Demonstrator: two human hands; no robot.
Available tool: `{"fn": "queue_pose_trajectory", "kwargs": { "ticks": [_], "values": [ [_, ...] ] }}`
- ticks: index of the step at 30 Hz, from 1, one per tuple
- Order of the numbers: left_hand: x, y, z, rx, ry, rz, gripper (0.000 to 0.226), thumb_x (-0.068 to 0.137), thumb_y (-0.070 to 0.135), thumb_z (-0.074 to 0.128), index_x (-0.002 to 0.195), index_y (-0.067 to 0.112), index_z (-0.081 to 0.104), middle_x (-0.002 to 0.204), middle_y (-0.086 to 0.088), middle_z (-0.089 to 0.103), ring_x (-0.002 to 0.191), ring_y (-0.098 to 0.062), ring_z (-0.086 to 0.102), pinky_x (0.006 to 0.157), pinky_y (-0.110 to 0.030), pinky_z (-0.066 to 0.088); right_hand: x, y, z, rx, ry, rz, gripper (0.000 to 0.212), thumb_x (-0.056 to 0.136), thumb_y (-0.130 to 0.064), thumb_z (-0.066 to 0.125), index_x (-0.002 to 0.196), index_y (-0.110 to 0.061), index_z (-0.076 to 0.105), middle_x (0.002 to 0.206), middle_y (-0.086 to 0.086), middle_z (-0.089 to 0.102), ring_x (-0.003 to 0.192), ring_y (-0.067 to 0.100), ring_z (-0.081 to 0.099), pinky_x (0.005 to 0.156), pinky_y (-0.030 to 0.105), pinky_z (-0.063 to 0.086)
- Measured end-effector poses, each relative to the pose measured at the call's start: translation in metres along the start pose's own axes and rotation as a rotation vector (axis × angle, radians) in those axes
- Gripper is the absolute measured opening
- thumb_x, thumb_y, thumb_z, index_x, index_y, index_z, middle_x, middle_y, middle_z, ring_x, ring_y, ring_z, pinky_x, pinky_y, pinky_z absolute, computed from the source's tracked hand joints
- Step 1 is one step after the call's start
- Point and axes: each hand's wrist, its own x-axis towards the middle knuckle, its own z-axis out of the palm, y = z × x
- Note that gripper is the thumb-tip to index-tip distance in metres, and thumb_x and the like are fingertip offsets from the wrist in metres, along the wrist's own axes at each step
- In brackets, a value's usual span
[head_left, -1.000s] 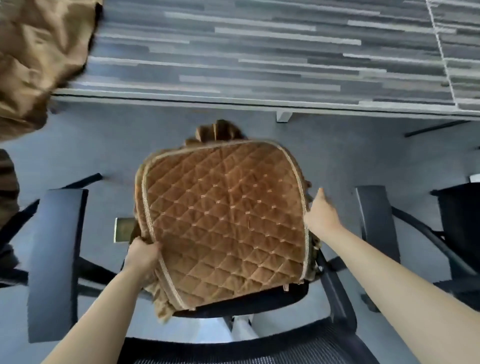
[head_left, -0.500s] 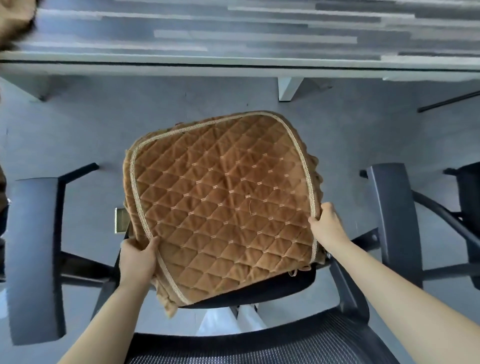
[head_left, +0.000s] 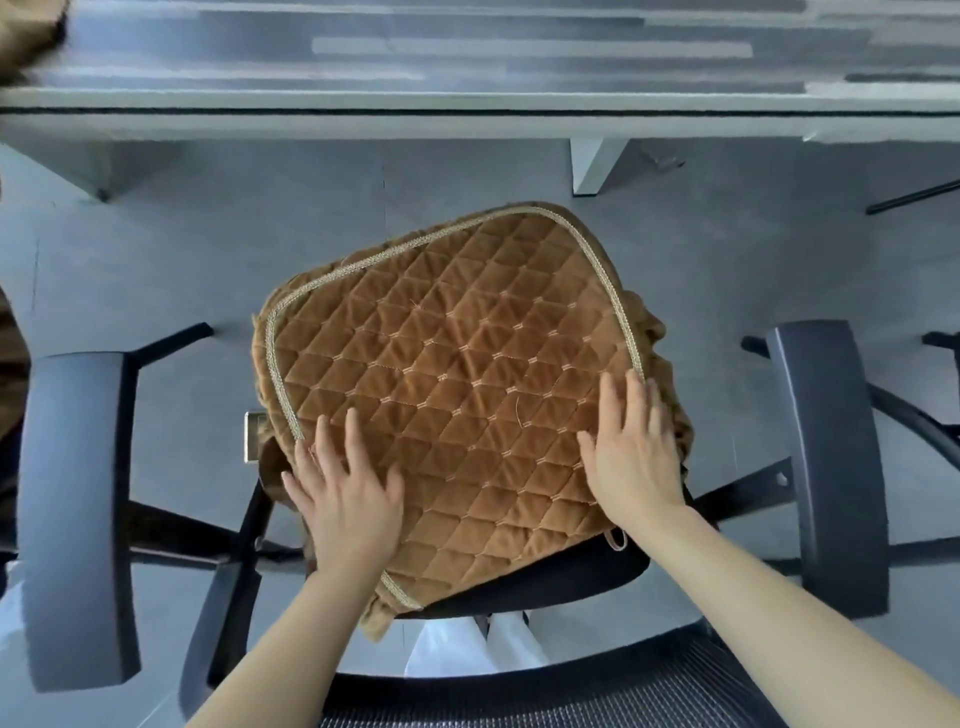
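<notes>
My left grip (head_left: 345, 499) lies flat on the brown quilted cushion (head_left: 457, 364). Its fingers are straight and spread and the palm is down near the cushion's left edge, holding nothing. My right grip (head_left: 631, 457) is the same, wide and flat with the fingers stretched forward. It presses on the cushion near its right edge, with the fingertips reaching the pale braided trim (head_left: 283, 374) that runs round the border.

The cushion rests on the black chair seat (head_left: 571, 582). It is turned askew, so one corner points away to the far right and another hangs off the seat's near left edge. A strip of the seat shows bare along its near edge, below the cushion. A small fabric loop (head_left: 617, 540) sticks out from the cushion's near right edge, just beside my right wrist.

The left armrest (head_left: 78, 514) and the right armrest (head_left: 826, 462) stand well apart from the cushion, one on either side. The mesh backrest (head_left: 571, 696) curves across closest to me, under my forearms. White cloth (head_left: 457, 649) shows in the gap between it and the seat.

Beyond the chair is the gray floor (head_left: 182, 260), with a small metal plate (head_left: 253, 436) partly hidden by the cushion's left edge. Farther off, a striped gray tabletop (head_left: 467, 57) runs across on a white leg (head_left: 592, 166). More brown fabric (head_left: 26, 36) shows at its left end.
</notes>
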Motion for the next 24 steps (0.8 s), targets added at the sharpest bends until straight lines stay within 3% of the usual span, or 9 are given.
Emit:
{"fn": "queue_pose_trajectory", "kwargs": {
  "ticks": [2, 6, 16, 20, 22, 24],
  "values": [
    [0.007, 0.007, 0.01, 0.027, 0.019, 0.094, 0.075, 0.094, 0.053, 0.038, 0.155, 0.03, 0.003, 0.163, -0.013, 0.004, 0.149, -0.039, 0.0, 0.115, -0.062, 0.001, -0.001, -0.014, 0.015, -0.012, -0.027, -0.081, 0.079, 0.092, -0.05, 0.045, 0.154, -0.012, 0.015, 0.156, 0.029, 0.017, 0.142, 0.052, 0.02, 0.107, 0.059, 0.034],
    [0.019, 0.016, 0.035, 0.084, 0.017, 0.177, 0.079, 0.093, 0.064, 0.025, 0.156, 0.026, -0.002, 0.164, -0.013, -0.002, 0.15, -0.037, -0.007, 0.114, -0.067, 0.001, 0.002, -0.03, 0.046, -0.052, -0.052, -0.112, 0.081, 0.09, -0.063, 0.031, 0.156, -0.025, 0.004, 0.158, 0.032, 0.001, 0.141, 0.058, 0.003, 0.109, 0.07, 0.011],
    [0.028, 0.012, 0.059, 0.103, 0.073, 0.205, 0.082, 0.089, 0.063, 0.032, 0.156, 0.018, 0.017, 0.163, -0.019, 0.007, 0.149, -0.042, -0.001, 0.11, -0.071, 0.001, 0.007, -0.028, 0.064, -0.048, 0.017, -0.1, 0.076, 0.09, -0.061, 0.034, 0.155, -0.026, 0.018, 0.156, 0.031, 0.014, 0.141, 0.056, 0.012, 0.108, 0.068, 0.015],
    [0.037, 0.014, 0.041, 0.109, 0.129, 0.182, 0.069, 0.086, 0.058, 0.043, 0.144, 0.02, 0.04, 0.148, -0.02, 0.036, 0.138, -0.044, 0.027, 0.109, -0.071, 0.015, 0.025, -0.037, 0.033, -0.006, 0.086, -0.024, 0.067, 0.092, -0.055, 0.045, 0.148, -0.021, 0.032, 0.142, 0.028, 0.034, 0.129, 0.052, 0.032, 0.1, 0.071, 0.028],
    [0.056, 0.014, 0.027, 0.122, 0.195, 0.171, 0.062, 0.086, 0.055, 0.047, 0.136, 0.017, 0.047, 0.138, -0.021, 0.043, 0.13, -0.043, 0.033, 0.109, -0.068, 0.018, 0.051, -0.047, 0.014, -0.005, 0.118, -0.068, 0.066, 0.093, -0.054, 0.041, 0.15, -0.022, 0.029, 0.144, 0.025, 0.034, 0.133, 0.048, 0.03, 0.104, 0.072, 0.023],
    [0.085, 0.013, 0.008, 0.131, 0.195, 0.122, 0.065, 0.088, 0.057, 0.044, 0.141, 0.02, 0.039, 0.144, -0.022, 0.035, 0.137, -0.043, 0.025, 0.112, -0.068, 0.012, 0.086, -0.058, 0.002, -0.004, 0.109, -0.165, 0.064, 0.094, -0.056, 0.034, 0.152, -0.029, 0.023, 0.154, 0.021, 0.025, 0.142, 0.047, 0.02, 0.108, 0.071, 0.015]
  ]
}}
